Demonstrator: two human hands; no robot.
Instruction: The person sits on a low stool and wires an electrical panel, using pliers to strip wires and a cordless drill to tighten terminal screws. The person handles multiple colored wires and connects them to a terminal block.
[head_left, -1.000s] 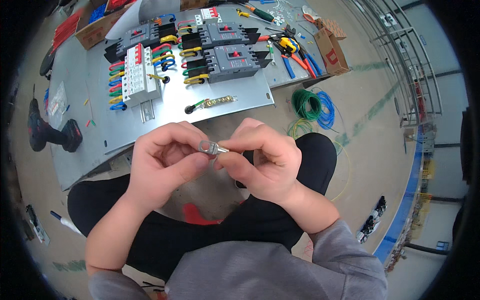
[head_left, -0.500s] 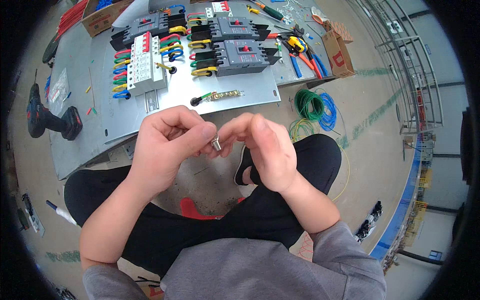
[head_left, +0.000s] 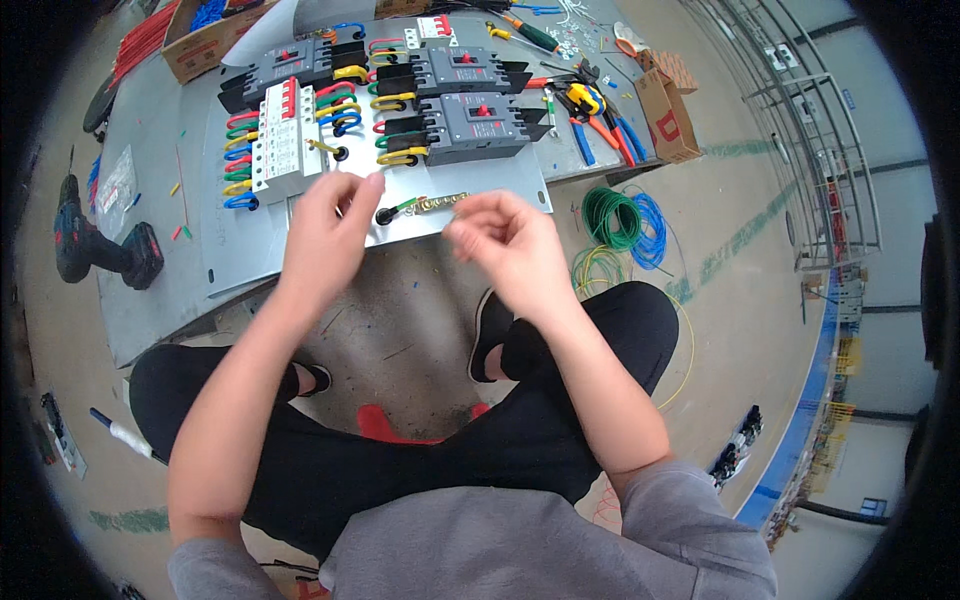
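Observation:
Just in front of the metal mounting plate (head_left: 400,225) are both of my hands, apart from each other. My left hand (head_left: 328,235) is closed near the plate's front edge, its fingertips turned away; whatever they hold is hidden. My right hand (head_left: 515,250) is closed too, thumb and fingers curled together by a brass terminal bar (head_left: 440,203); nothing can be made out between them. A green-and-yellow wire runs from a black grommet (head_left: 385,215) to the bar. Behind my left hand stands a row of white breakers (head_left: 283,150) with looped coloured wires.
Grey moulded-case breakers (head_left: 480,125) fill the plate's right side. Pliers (head_left: 605,125) and a screwdriver (head_left: 535,37) lie at the table's right. A cordless drill (head_left: 100,240) is at far left. Coils of green wire (head_left: 612,218) and blue wire (head_left: 650,230) rest on the floor.
My hands have parted and moved forward toward the plate. The small metal piece that was between my left fingers no longer shows.

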